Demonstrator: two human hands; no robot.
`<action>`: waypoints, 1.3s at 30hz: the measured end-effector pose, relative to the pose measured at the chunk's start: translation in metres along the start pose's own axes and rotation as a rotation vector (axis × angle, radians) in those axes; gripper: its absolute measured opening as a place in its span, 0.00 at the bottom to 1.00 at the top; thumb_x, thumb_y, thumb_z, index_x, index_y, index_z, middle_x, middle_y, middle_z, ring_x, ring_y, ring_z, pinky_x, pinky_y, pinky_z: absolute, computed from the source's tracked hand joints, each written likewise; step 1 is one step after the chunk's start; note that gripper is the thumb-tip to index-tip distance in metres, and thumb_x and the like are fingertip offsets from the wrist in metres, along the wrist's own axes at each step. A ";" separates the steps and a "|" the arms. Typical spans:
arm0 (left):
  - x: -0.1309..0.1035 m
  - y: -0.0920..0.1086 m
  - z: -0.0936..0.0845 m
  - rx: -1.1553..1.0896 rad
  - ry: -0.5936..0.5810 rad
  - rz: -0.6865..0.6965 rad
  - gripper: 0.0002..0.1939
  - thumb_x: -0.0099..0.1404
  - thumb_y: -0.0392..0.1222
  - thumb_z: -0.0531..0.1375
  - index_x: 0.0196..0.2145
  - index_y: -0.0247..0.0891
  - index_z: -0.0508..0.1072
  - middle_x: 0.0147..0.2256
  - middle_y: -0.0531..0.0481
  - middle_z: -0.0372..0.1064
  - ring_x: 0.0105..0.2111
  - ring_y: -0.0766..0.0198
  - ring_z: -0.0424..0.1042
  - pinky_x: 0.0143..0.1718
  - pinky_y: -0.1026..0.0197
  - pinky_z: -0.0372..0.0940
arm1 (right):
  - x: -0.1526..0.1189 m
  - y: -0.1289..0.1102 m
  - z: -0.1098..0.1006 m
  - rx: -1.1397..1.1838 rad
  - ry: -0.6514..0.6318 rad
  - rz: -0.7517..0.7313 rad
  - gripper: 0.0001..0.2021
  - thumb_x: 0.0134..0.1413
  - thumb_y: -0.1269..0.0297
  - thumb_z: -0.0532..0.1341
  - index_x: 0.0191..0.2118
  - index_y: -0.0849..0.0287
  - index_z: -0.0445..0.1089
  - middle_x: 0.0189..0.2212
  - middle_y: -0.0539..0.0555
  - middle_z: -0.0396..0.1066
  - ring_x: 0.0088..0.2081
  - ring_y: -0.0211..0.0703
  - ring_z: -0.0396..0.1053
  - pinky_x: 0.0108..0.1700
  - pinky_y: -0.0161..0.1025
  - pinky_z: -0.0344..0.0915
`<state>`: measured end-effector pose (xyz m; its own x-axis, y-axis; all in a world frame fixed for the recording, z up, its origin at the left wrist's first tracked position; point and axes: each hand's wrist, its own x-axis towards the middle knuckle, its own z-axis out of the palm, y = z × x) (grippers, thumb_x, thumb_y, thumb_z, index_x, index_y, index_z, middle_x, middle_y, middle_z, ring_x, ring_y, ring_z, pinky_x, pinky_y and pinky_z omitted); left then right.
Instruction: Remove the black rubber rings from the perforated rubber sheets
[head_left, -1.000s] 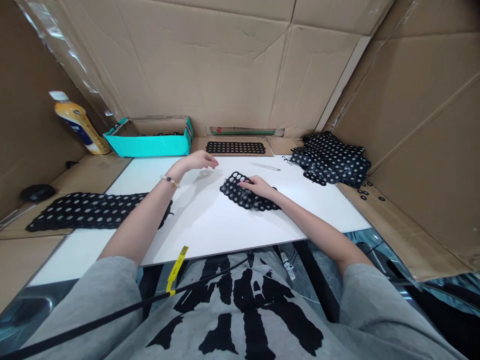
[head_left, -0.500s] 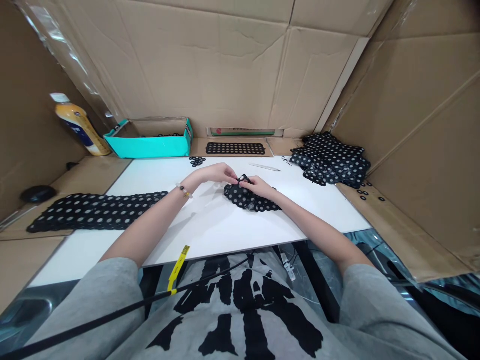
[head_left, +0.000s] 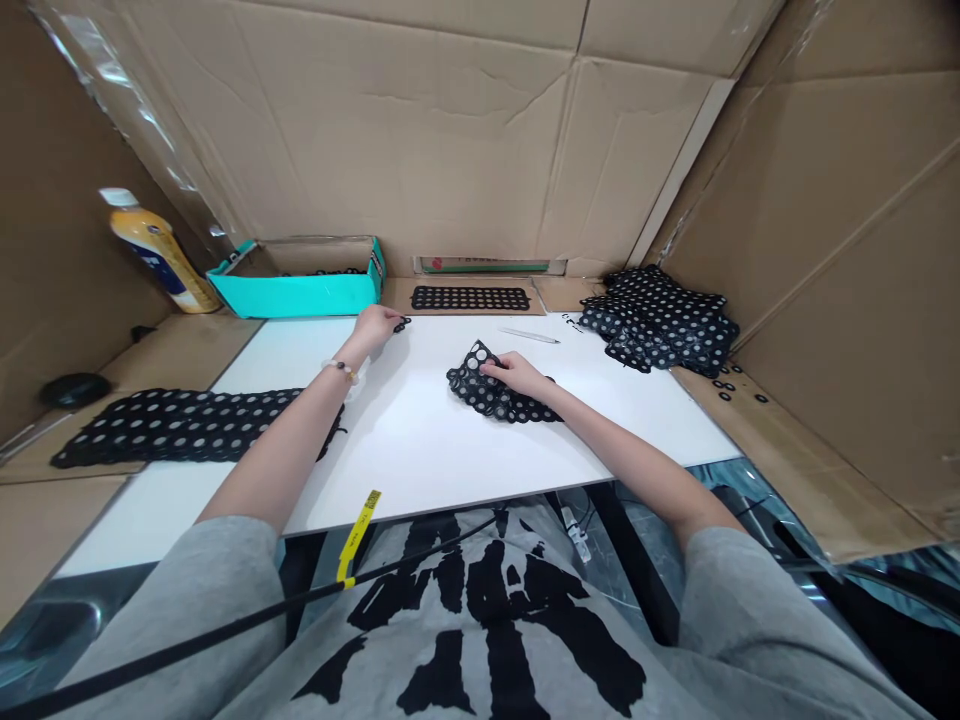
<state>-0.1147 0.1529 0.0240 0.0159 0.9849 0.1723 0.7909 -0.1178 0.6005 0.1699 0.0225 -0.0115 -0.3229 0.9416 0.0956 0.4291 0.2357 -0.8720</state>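
My right hand (head_left: 517,372) pinches a crumpled black sheet with rows of round holes (head_left: 480,392), which lies on the white board in front of me. One corner of the sheet stands up to the left of the fingers. Farther off to the left, my left hand (head_left: 377,325) is at a small pile of black rings (head_left: 403,323). Its fingertips are pressed together at the pile and hide part of it; whether a ring is between them I cannot make out.
A teal box (head_left: 300,294) holds black pieces, with a bottle (head_left: 165,250) beside it. A flat perforated strip (head_left: 471,298) and a white pen (head_left: 529,335) lie behind. Perforated sheets are heaped at right (head_left: 660,320) and laid out at left (head_left: 172,425). Cardboard walls (head_left: 450,130) enclose the board.
My left hand has left the sheet and moved left and away from me to the ring pile. My right hand keeps its grip, and the sheet's corner now stands more spread out.
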 end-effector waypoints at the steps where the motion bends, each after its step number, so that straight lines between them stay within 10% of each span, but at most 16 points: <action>1: 0.001 -0.005 0.000 0.001 0.012 -0.004 0.09 0.56 0.39 0.60 0.33 0.36 0.79 0.35 0.43 0.78 0.40 0.56 0.70 0.39 0.62 0.60 | 0.000 0.001 0.000 -0.001 0.004 -0.002 0.22 0.48 0.43 0.57 0.22 0.60 0.61 0.18 0.46 0.56 0.26 0.36 0.53 0.32 0.36 0.51; 6: -0.004 0.006 0.004 -0.017 -0.014 0.079 0.18 0.53 0.42 0.63 0.42 0.35 0.78 0.40 0.42 0.76 0.40 0.55 0.71 0.40 0.61 0.62 | 0.002 0.007 0.001 0.041 0.019 -0.061 0.18 0.50 0.48 0.59 0.30 0.62 0.71 0.27 0.50 0.69 0.33 0.41 0.62 0.40 0.38 0.58; 11: -0.027 0.054 0.010 -0.049 -0.599 0.412 0.22 0.52 0.54 0.64 0.41 0.38 0.80 0.40 0.47 0.77 0.37 0.60 0.71 0.37 0.64 0.61 | 0.005 0.010 0.001 0.063 0.029 -0.136 0.19 0.51 0.52 0.59 0.40 0.62 0.74 0.33 0.52 0.73 0.38 0.44 0.66 0.47 0.40 0.59; 14: -0.044 0.073 0.019 -0.052 -0.736 0.504 0.23 0.52 0.58 0.65 0.39 0.38 0.81 0.35 0.50 0.78 0.35 0.61 0.71 0.35 0.64 0.60 | 0.005 0.009 0.002 0.053 0.034 -0.151 0.18 0.51 0.51 0.59 0.36 0.63 0.73 0.29 0.51 0.71 0.36 0.43 0.64 0.44 0.40 0.59; 21: -0.034 0.055 0.031 -0.253 -0.615 0.282 0.18 0.48 0.54 0.68 0.32 0.37 0.82 0.30 0.49 0.76 0.29 0.63 0.67 0.28 0.63 0.58 | 0.004 0.005 0.000 0.026 0.014 -0.028 0.19 0.49 0.47 0.59 0.25 0.61 0.68 0.22 0.48 0.64 0.28 0.38 0.59 0.35 0.37 0.55; 26: -0.004 0.011 0.004 -0.098 -0.084 0.023 0.12 0.57 0.44 0.65 0.32 0.31 0.80 0.28 0.49 0.75 0.29 0.65 0.65 0.30 0.63 0.57 | 0.002 0.001 -0.002 0.021 0.003 0.019 0.20 0.46 0.45 0.59 0.24 0.61 0.67 0.19 0.46 0.60 0.26 0.36 0.56 0.33 0.37 0.52; 32: -0.001 -0.024 -0.013 0.012 0.006 -0.050 0.13 0.65 0.35 0.60 0.44 0.24 0.77 0.33 0.48 0.76 0.35 0.64 0.65 0.38 0.64 0.55 | 0.000 0.001 -0.001 0.023 0.007 0.037 0.21 0.45 0.44 0.59 0.24 0.61 0.66 0.19 0.46 0.58 0.26 0.36 0.54 0.33 0.37 0.51; 39: 0.002 -0.017 -0.014 0.044 0.035 0.006 0.21 0.60 0.33 0.61 0.51 0.28 0.74 0.43 0.44 0.77 0.42 0.58 0.70 0.44 0.63 0.59 | 0.000 0.002 -0.001 0.026 0.011 0.040 0.21 0.45 0.44 0.60 0.24 0.60 0.65 0.20 0.46 0.58 0.27 0.36 0.54 0.33 0.37 0.51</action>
<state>-0.1367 0.1551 0.0253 0.0003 0.9791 0.2034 0.8170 -0.1176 0.5646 0.1712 0.0235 -0.0129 -0.2967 0.9527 0.0657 0.4192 0.1917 -0.8874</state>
